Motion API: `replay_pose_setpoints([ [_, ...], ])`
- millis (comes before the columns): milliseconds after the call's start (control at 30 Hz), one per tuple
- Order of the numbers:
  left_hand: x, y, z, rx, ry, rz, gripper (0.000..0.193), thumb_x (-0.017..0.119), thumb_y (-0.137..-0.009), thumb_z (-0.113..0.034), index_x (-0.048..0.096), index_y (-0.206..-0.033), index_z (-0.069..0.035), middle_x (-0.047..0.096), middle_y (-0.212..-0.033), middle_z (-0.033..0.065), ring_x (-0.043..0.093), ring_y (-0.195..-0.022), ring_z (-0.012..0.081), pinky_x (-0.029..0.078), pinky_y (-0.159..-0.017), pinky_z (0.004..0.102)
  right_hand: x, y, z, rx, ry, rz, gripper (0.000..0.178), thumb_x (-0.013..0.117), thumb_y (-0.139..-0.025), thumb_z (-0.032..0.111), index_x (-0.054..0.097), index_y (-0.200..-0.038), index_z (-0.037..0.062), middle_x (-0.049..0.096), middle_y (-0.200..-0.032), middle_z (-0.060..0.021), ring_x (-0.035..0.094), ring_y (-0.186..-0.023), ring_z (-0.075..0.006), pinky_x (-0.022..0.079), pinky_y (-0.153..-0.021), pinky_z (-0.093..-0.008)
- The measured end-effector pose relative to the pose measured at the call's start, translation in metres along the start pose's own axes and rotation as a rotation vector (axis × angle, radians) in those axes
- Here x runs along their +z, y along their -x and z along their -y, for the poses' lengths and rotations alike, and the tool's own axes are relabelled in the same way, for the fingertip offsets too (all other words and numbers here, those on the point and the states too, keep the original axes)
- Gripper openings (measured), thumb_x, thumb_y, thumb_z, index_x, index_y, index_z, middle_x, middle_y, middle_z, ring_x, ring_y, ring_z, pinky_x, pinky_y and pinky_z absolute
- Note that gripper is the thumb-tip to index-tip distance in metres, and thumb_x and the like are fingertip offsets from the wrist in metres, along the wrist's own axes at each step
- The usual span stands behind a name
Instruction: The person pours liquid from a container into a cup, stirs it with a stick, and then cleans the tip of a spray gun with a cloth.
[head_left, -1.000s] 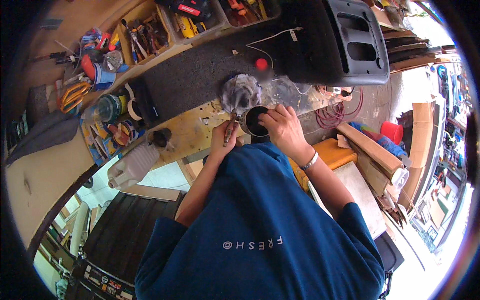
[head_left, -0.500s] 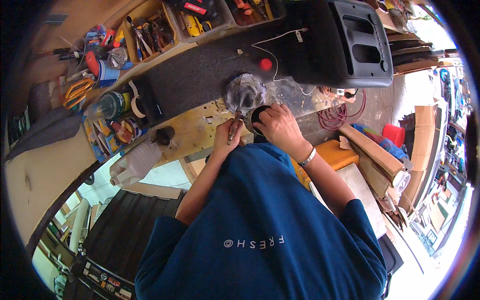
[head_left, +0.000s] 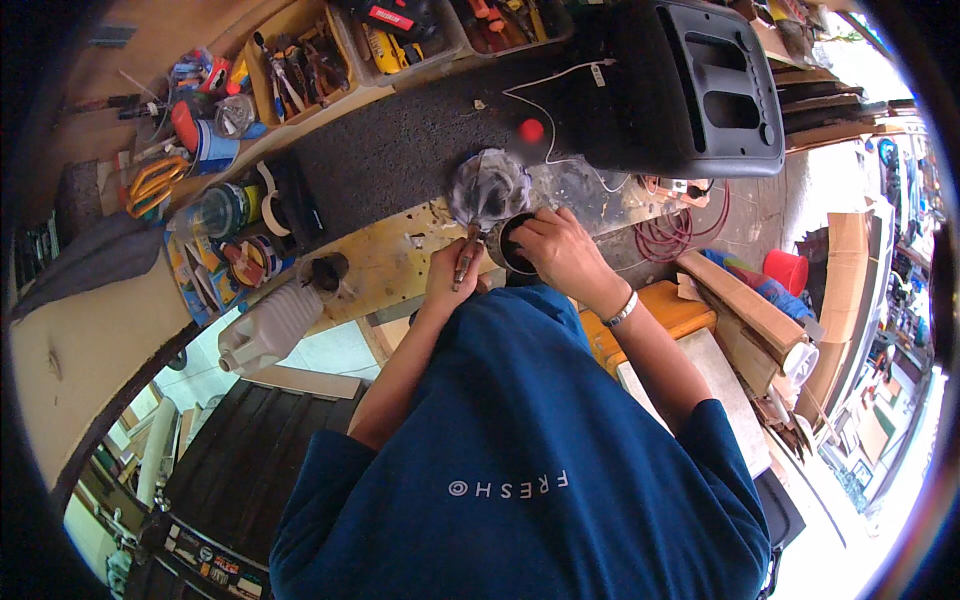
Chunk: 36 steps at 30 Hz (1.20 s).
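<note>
My left hand [head_left: 449, 277] is closed round a slim, metallic, pen-like tool [head_left: 464, 262], held slanting at the bench's near edge. Just beyond its upper end lies a crumpled grey-white rag [head_left: 490, 187]. At the right, my right hand [head_left: 556, 250] is bent over a round open can [head_left: 505, 237] with a pale rim and dark inside. Its fingertips are pressed together at the mouth of the can, and whatever they pinch is hidden.
A large black speaker-like case [head_left: 722, 90] stands at the far right of the bench. A red round cap [head_left: 530, 130] and a white cable [head_left: 550, 150] lie beyond the rag. Bins of tools [head_left: 345, 92] line the back. A plastic jug [head_left: 270, 325] is at left.
The can has tilted or shifted, so its pale rim and inside show more. My right fingers sit deeper at its mouth. The left hand with the tool has barely moved.
</note>
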<state>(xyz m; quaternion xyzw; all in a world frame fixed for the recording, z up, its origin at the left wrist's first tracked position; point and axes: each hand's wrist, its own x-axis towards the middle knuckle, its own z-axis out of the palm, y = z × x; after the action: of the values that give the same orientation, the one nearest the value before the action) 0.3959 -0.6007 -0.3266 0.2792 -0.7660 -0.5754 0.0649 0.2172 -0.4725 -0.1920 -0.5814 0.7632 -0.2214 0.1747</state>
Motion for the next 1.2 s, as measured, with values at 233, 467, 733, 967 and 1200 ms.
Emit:
replay_pose_setpoints([
  [233, -0.004, 0.001, 0.003, -0.063, 0.018, 0.008, 0.02, 0.065, -0.093, -0.018, 0.065, -0.091, 0.002, 0.063, -0.068, 0.0131, 0.062, -0.06, 0.0204, 0.044, -0.055, 0.0368, -0.017, 0.011, 0.006, 0.048, 0.157, 0.027, 0.013, 0.072, -0.081, 0.019, 0.066, -0.089, 0.0108, 0.062, -0.083, -0.002, 0.057, -0.083, -0.0223, 0.043, -0.075, -0.0366],
  [467, -0.005, 0.003, -0.002, -0.076, 0.008, 0.018, 0.027, 0.064, -0.093, -0.025, 0.065, -0.086, 0.0, 0.066, -0.071, 0.0205, 0.068, -0.069, 0.0376, 0.05, -0.061, 0.0424, -0.017, 0.012, 0.002, 0.039, 0.16, -0.042, 0.013, 0.072, -0.081, 0.021, 0.065, -0.086, 0.0116, 0.062, -0.079, -0.0008, 0.055, -0.079, -0.0211, 0.041, -0.071, -0.0364],
  [733, -0.011, 0.008, -0.001, 0.003, -0.022, -0.004, 0.022, 0.065, -0.093, -0.019, 0.066, -0.092, 0.003, 0.065, -0.068, 0.015, 0.063, -0.06, 0.0206, 0.046, -0.057, 0.0361, -0.009, 0.013, 0.01, 0.034, 0.172, -0.044, 0.011, 0.071, -0.08, 0.019, 0.065, -0.087, 0.0119, 0.062, -0.077, -0.0008, 0.056, -0.079, -0.021, 0.041, -0.074, -0.0358],
  [967, -0.009, 0.012, 0.006, -0.048, -0.042, 0.019, 0.019, 0.065, -0.092, -0.017, 0.068, -0.094, 0.002, 0.066, -0.071, 0.0145, 0.065, -0.062, 0.0213, 0.048, -0.059, 0.0348, -0.001, 0.008, 0.007, -0.013, 0.193, 0.02, 0.009, 0.067, -0.082, 0.018, 0.066, -0.085, 0.01, 0.065, -0.08, -0.0027, 0.06, -0.087, -0.0209, 0.044, -0.079, -0.0349],
  [1200, -0.005, 0.011, 0.01, -0.047, -0.068, 0.015, 0.026, 0.064, -0.094, -0.024, 0.063, -0.085, 0.001, 0.064, -0.069, 0.0186, 0.066, -0.064, 0.0327, 0.048, -0.058, 0.0396, 0.01, 0.004, 0.009, 0.109, 0.154, 0.085, 0.01, 0.068, -0.083, 0.018, 0.066, -0.084, 0.008, 0.065, -0.082, -0.0054, 0.061, -0.087, -0.0239, 0.046, -0.077, -0.0375],
])
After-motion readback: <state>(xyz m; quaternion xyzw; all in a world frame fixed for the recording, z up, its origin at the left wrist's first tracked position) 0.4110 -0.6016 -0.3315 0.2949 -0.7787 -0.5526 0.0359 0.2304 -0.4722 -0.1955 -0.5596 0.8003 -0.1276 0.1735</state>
